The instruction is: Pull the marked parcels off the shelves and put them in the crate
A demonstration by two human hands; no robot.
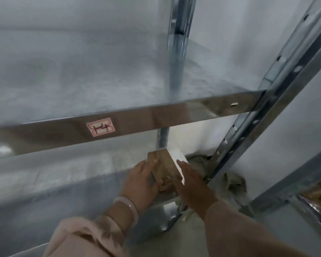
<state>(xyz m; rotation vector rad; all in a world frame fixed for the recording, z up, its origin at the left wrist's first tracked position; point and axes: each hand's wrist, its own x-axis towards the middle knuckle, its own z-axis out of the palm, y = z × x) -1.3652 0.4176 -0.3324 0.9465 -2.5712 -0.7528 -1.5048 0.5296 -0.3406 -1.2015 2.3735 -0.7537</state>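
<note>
Both hands met on a brown parcel at the right end of a lower metal shelf, beneath the rail bearing a label marked "14". The left hand gripped the parcel's left side, fingers curled over its top edge. The right hand lay flat and open against its white right face. A bracelet circled the left wrist.

Head camera looks down, close, at metal shelving (single view).
</note>
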